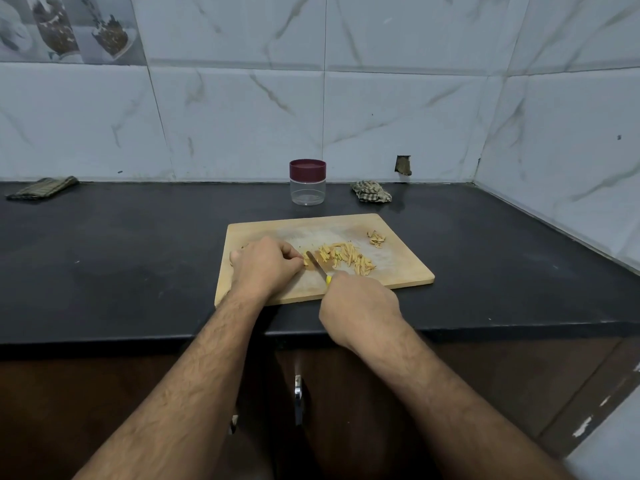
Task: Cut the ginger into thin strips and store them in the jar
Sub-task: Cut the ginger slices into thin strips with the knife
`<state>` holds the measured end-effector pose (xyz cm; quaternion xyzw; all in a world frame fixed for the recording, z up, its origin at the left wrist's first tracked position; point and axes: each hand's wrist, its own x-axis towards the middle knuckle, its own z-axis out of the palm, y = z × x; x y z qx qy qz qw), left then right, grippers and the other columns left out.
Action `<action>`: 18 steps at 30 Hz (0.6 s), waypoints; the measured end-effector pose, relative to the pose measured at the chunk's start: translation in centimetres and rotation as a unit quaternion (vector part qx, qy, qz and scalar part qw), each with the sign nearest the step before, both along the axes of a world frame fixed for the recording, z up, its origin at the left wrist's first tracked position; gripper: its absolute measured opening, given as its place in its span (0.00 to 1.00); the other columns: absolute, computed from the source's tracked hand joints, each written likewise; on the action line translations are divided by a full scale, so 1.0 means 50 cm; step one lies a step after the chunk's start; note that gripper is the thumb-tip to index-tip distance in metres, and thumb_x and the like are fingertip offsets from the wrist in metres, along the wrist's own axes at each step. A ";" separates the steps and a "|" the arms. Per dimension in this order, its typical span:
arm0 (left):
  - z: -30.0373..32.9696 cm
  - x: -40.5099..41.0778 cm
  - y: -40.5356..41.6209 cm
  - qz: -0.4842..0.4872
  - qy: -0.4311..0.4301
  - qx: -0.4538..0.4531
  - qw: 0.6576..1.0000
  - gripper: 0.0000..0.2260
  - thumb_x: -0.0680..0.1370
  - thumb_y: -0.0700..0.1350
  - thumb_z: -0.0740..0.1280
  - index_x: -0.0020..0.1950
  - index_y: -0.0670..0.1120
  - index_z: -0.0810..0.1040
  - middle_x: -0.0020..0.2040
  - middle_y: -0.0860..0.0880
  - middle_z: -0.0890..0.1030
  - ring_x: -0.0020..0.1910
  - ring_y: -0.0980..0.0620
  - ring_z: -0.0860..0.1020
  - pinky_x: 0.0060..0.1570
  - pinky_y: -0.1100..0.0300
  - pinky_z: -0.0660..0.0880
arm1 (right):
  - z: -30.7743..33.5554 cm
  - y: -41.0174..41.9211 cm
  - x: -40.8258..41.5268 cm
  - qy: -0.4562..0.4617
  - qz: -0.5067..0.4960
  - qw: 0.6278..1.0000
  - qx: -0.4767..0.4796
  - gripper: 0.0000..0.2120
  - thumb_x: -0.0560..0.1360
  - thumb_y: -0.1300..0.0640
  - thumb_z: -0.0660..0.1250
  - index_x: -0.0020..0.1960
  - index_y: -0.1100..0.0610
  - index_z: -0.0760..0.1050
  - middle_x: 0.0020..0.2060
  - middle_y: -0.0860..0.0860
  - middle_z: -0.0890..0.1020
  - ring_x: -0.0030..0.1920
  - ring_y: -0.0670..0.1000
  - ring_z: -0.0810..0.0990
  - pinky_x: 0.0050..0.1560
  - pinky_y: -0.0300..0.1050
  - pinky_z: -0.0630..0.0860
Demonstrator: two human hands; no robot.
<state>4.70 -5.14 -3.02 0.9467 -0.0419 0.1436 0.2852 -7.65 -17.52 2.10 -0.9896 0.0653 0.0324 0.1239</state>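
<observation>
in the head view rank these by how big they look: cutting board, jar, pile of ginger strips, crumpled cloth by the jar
1. cutting board, by far the largest
2. pile of ginger strips
3. jar and crumpled cloth: they look about alike, so no ranking. Both lie farther from the camera, so they may look smaller than they are.

Pretty dim, flat overhead light on my feed; faint sheen on the black counter (138, 258), wide-angle bending at the edges, slightly soft.
</observation>
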 end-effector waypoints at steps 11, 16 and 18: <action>-0.002 0.006 0.000 -0.006 0.002 -0.010 1.000 0.07 0.74 0.51 0.68 0.37 0.57 0.82 0.44 0.63 0.84 0.51 0.59 0.77 0.54 0.52 0.56 | 0.006 0.014 0.030 0.020 0.027 0.999 -0.026 0.15 0.79 0.59 0.60 0.64 0.56 0.73 0.58 0.53 0.78 0.53 0.55 0.77 0.48 0.48 0.71; -0.001 0.005 -0.001 -0.004 0.004 -0.012 1.000 0.07 0.75 0.51 0.68 0.37 0.58 0.82 0.45 0.63 0.84 0.51 0.58 0.77 0.53 0.52 0.54 | 0.005 0.015 0.027 0.028 0.034 0.998 -0.034 0.15 0.79 0.59 0.61 0.65 0.56 0.73 0.58 0.53 0.78 0.56 0.55 0.77 0.48 0.48 0.70; -0.002 0.006 -0.001 -0.002 0.004 -0.009 1.000 0.07 0.75 0.52 0.68 0.37 0.58 0.82 0.44 0.62 0.84 0.50 0.58 0.77 0.53 0.52 0.54 | -0.003 0.005 0.015 0.034 0.029 0.999 -0.031 0.14 0.79 0.58 0.62 0.64 0.55 0.73 0.53 0.52 0.77 0.51 0.55 0.75 0.45 0.48 0.70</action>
